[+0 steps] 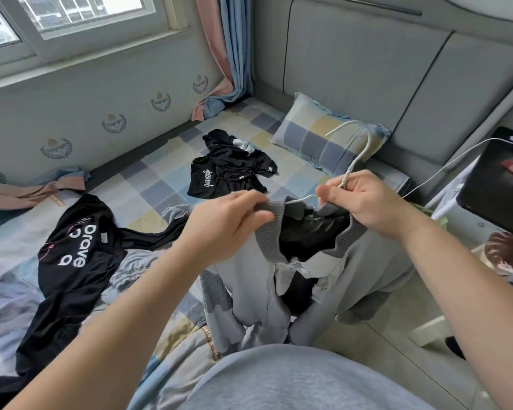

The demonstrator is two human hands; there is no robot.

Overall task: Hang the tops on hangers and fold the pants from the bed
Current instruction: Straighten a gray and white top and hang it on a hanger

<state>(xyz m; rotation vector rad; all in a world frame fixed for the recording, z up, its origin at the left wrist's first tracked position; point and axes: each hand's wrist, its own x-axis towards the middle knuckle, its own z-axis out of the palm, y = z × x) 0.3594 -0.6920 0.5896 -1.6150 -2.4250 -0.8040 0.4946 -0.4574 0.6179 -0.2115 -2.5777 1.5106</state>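
Left hand (228, 223) pinches grey jacket collar (271, 238), right hand (365, 202) grips white hanger (365, 149); black top (71, 261) reads "brave".

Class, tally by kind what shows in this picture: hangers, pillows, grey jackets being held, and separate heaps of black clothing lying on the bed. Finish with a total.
White hanger: 1
Pillow: 1
Grey jacket: 1
Black clothing heaps: 2, the near black heap and the far black heap
Total: 5
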